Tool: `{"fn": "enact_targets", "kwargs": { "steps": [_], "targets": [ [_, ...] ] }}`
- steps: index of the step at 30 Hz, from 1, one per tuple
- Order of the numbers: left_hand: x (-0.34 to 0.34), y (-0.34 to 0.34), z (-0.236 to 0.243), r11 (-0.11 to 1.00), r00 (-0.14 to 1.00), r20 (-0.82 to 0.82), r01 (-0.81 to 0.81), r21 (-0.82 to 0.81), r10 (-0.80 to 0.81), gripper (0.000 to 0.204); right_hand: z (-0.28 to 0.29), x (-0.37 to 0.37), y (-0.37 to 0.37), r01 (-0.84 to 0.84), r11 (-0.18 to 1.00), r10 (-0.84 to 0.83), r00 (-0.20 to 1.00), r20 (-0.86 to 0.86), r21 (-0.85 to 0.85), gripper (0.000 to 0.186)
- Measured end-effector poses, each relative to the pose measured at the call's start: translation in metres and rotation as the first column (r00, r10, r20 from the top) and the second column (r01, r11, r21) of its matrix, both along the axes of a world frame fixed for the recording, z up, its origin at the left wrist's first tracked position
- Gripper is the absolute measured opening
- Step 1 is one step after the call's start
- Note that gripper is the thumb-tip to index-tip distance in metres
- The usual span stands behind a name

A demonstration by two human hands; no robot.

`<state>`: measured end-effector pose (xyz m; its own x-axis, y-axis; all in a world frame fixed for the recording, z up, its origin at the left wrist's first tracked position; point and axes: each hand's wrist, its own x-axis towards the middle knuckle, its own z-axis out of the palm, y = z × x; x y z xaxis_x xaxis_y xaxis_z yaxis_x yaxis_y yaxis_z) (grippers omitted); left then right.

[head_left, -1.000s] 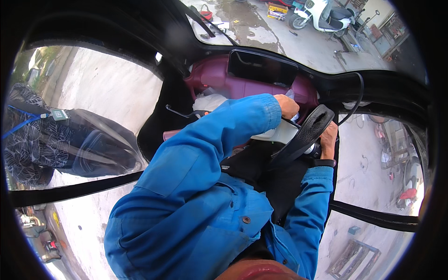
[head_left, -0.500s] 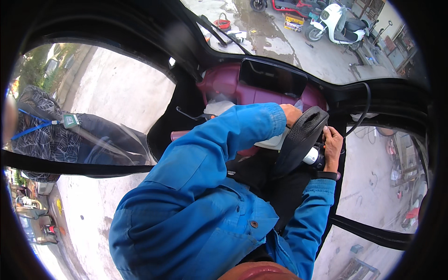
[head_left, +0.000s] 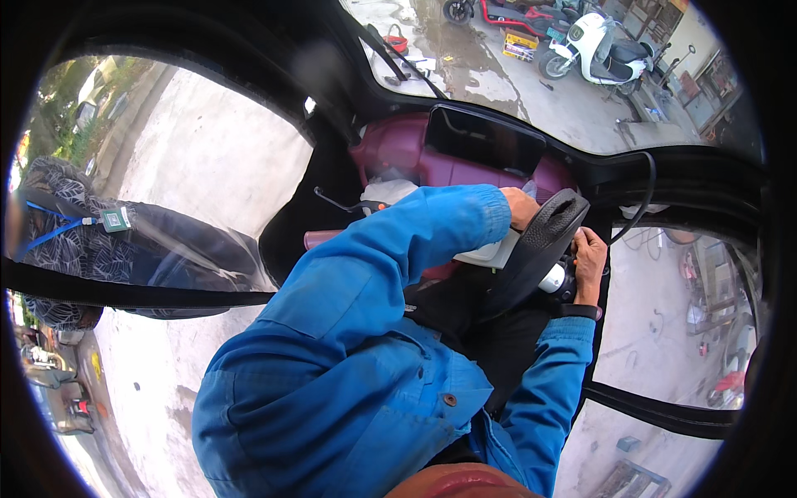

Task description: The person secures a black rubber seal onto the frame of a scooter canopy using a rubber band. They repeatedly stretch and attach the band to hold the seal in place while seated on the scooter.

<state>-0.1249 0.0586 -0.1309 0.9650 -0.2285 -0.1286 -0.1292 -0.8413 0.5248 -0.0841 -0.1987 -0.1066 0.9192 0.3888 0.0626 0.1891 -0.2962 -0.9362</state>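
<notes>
I am sitting inside a small cabin vehicle, both arms in blue jacket sleeves. A black steering wheel (head_left: 540, 249) stands tilted in front of me. My left hand (head_left: 521, 207) is closed over the wheel's upper rim, with its fingers hidden behind the rim. My right hand (head_left: 589, 253) grips the right side of the rim, beside a white cylindrical part (head_left: 552, 280) at the wheel's hub. A black band (head_left: 581, 312) sits on my right wrist. Under my left forearm lies a white panel (head_left: 486, 256).
A maroon dashboard (head_left: 415, 153) with a dark screen (head_left: 490, 141) lies beyond the wheel. Through the windscreen I see a white scooter (head_left: 594, 50) on wet pavement. A dark patterned fabric cover (head_left: 100, 241) shows through the left window. Black door frames (head_left: 664, 415) enclose me.
The view has shifted, so the wheel and dashboard sit lower and further right. More of the wheel's face shows. Both hands stay on the rim.
</notes>
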Motion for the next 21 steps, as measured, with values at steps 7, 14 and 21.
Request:
{"fn": "enact_targets", "kwargs": {
  "steps": [7,14,21],
  "targets": [
    [-0.016,0.012,-0.004,0.996,0.948,0.308,0.085,-0.013,-0.077,0.028,-0.004,0.003,0.001,0.009,1.000,-0.009,1.000,-0.008,-0.009,0.027],
    [0.007,0.005,-0.013,0.996,0.994,0.073,0.082,0.042,-0.085,0.047,-0.013,0.010,-0.005,0.007,1.000,-0.007,1.000,0.022,-0.006,0.026],
    [0.005,-0.001,-0.001,0.981,0.987,0.104,0.106,0.162,-0.124,0.031,-0.018,0.012,-0.004,-0.013,0.999,0.009,0.992,0.128,0.035,0.027]
  ]
}}
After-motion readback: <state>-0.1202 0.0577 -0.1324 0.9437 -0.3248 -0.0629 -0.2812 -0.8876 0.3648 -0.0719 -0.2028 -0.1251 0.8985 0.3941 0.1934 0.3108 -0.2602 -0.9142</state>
